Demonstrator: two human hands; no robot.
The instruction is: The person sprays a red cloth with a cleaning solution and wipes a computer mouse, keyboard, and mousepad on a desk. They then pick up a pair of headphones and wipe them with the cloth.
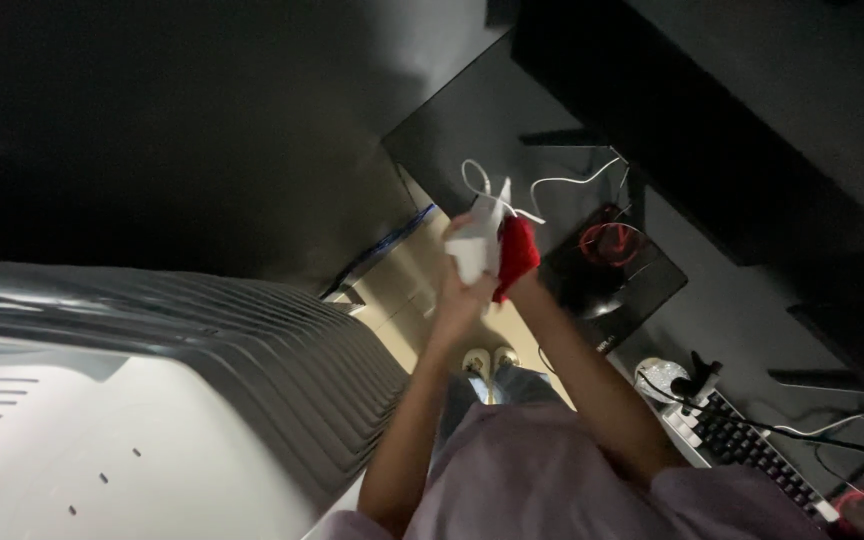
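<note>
The room is dim, and the largest thing in view is a pale ribbed appliance housing [182, 400] filling the lower left, its curved slats running toward the person's body. Above it lies a broad dark wall or panel, too shadowed to read. To the right a dark tabletop [752, 310] runs diagonally, carrying a black mouse pad [617, 265] with a red circular mark, a keyboard [747, 450] with black and white keys near the lower right, and thin cables trailing across its far end. Between housing and tabletop a narrow strip of light floor [402, 290] stays open, with the person's shoes [490, 360] standing on it. Both arms reach up over that gap. The left hand [467, 285] has its fingers closed around a white cloth or paper [480, 240], from which a white cord [512, 195] loops upward. The right hand [524, 275] sits touching beside it, gripping a red cloth [517, 252]. No open containers can be made out.
</note>
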